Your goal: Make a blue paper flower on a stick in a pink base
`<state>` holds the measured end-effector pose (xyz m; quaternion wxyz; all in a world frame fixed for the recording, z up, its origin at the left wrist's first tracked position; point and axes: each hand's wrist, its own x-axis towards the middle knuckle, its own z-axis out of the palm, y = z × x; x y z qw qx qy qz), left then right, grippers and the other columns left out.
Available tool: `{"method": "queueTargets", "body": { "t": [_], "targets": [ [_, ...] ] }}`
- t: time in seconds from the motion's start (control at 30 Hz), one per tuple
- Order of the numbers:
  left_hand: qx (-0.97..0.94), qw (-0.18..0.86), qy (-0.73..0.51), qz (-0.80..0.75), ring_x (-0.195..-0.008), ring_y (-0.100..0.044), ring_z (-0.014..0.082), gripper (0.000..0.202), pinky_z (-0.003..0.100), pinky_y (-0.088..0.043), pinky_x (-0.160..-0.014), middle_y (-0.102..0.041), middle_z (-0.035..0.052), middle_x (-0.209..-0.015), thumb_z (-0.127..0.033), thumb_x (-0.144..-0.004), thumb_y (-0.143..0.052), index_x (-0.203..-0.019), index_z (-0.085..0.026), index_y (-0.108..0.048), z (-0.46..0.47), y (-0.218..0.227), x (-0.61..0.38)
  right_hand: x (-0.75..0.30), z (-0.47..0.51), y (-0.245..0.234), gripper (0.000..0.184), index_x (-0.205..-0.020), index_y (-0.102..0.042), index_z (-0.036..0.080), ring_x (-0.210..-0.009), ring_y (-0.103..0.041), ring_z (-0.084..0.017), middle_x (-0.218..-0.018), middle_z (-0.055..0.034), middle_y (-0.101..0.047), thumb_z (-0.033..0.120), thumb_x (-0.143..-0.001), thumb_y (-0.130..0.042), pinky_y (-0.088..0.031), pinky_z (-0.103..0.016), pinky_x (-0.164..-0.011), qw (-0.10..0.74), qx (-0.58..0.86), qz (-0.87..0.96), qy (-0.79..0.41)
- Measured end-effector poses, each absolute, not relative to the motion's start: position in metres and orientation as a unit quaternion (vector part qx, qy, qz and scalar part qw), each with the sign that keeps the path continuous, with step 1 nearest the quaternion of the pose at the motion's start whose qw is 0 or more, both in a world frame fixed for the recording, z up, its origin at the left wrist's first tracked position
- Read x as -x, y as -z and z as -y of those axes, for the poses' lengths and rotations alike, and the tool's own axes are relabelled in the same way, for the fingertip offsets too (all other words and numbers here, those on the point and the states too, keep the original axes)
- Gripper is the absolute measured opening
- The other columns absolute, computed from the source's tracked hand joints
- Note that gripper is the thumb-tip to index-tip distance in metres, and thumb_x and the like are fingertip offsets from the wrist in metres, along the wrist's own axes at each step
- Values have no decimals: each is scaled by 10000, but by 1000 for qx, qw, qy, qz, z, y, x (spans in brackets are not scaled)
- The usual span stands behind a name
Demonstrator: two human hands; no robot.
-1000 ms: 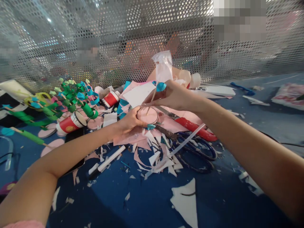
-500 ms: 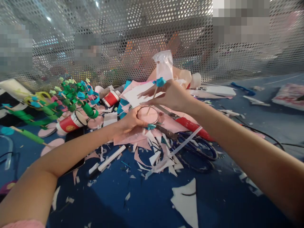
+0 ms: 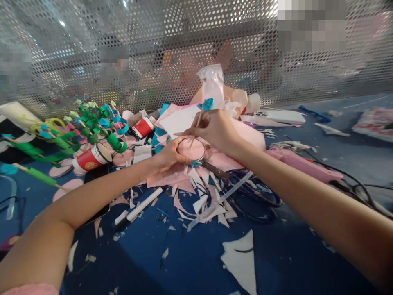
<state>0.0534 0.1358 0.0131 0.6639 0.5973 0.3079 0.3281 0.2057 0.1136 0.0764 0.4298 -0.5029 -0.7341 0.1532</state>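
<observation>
My left hand (image 3: 168, 157) is closed around the near-left edge of a round pink disc (image 3: 197, 151) with a dark rim. A thin wooden stick (image 3: 200, 118) stands almost upright on the disc, its lower end touching the pink face. Pinched around the stick is my right hand (image 3: 218, 130), just above the disc. Blue folded paper (image 3: 208, 104) sits at the stick's top. A bit of teal paper (image 3: 195, 163) shows by my left fingertips. Scissors (image 3: 218, 171) with dark blue handles lie under my right forearm, among pink paper.
Green paper-wrapped sticks (image 3: 92, 127) stand on pink discs at left, beside a red-and-white paper cup (image 3: 92, 159). White paper scraps (image 3: 211, 209) litter the blue table. A pink tool (image 3: 303, 164) and cables lie at right. A perforated metal panel (image 3: 184, 49) rises behind.
My right hand has come down and its spread fingers have closed into a pinch on the stick. With the forearm shifted, the pink tool at right shows. My left hand stays put.
</observation>
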Motion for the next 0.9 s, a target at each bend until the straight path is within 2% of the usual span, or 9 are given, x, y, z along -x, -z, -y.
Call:
{"method": "queueTargets", "body": {
  "t": [0.07, 0.13, 0.23, 0.3, 0.4, 0.47, 0.63, 0.77, 0.9],
  "targets": [
    [-591, 666, -333, -311, -980, -600, 200, 776, 371, -489, -893, -614, 111, -1104, -59, -398, -823, -1114, -127, -531, -135, -14, -54, -205, -112, -80, 283, -559, -545, 169, -637, -544, -173, -639, -52, -575, 325, -677, -751, -433, -335, -626, 404, 513, 745, -137],
    [-590, 661, -336, -319, -983, -602, 200, 761, 355, -498, -876, -607, 123, -1128, -45, -402, -817, -1105, -119, -534, -135, -15, -54, -206, -111, -85, 231, -675, -596, 165, -710, -565, -191, -718, -59, -603, 326, -668, -761, -438, -334, -665, 387, 506, 759, -139],
    [-594, 669, -318, -314, -944, -623, 203, 748, 355, -520, -831, -606, 134, -1128, -54, -438, -809, -1128, -118, -528, -135, -15, -53, -213, -111, -91, 299, -815, -622, 174, -834, -587, -220, -895, -72, -635, 336, -626, -787, -456, -342, -721, 352, 480, 786, -167],
    [-596, 676, -307, -304, -913, -636, 203, 749, 352, -535, -791, -608, 127, -1119, -72, -468, -805, -1157, -140, -517, -135, -13, -52, -218, -111, -93, 268, -815, -633, 189, -854, -595, -220, -926, -61, -644, 311, -628, -781, -467, -343, -732, 319, 466, 801, -197],
    [-591, 676, -319, -304, -901, -634, 186, 756, 317, -541, -762, -603, 114, -1127, -67, -459, -808, -1151, -160, -516, -136, -12, -51, -220, -113, -94, 140, -706, -645, 192, -797, -607, -201, -814, -46, -663, 289, -673, -740, -477, -340, -727, 327, 458, 796, -223],
    [-589, 677, -322, -302, -917, -630, 190, 754, 314, -540, -770, -605, 117, -1125, -63, -448, -810, -1138, -151, -519, -137, -11, -51, -218, -114, -91, 185, -640, -644, 187, -729, -604, -188, -732, -45, -662, 341, -674, -740, -480, -339, -703, 355, 452, 783, -238],
    [-601, 667, -319, -303, -965, -625, 215, 761, 368, -529, -844, -609, 126, -1124, -79, -436, -822, -1137, -135, -533, -138, -9, -51, -212, -116, -82, 334, -607, -635, 173, -617, -560, -155, -652, -47, -646, 484, -621, -755, -449, -313, -607, 403, 446, 764, -236],
    [-595, 667, -321, -312, -952, -626, 212, 732, 368, -529, -836, -610, 133, -1131, -81, -426, -823, -1102, -126, -545, -137, -11, -52, -210, -114, -80, 369, -580, -590, 171, -572, -506, -132, -588, -32, -595, 493, -606, -767, -416, -296, -551, 406, 469, 753, -220],
    [-571, 687, -328, -309, -895, -631, 184, 712, 326, -534, -783, -617, 121, -1124, -50, -410, -809, -1068, -133, -549, -134, -14, -53, -208, -111, -81, 359, -542, -543, 177, -555, -473, -118, -564, -13, -549, 431, -609, -788, -398, -295, -543, 408, 487, 745, -203]
  ]
}}
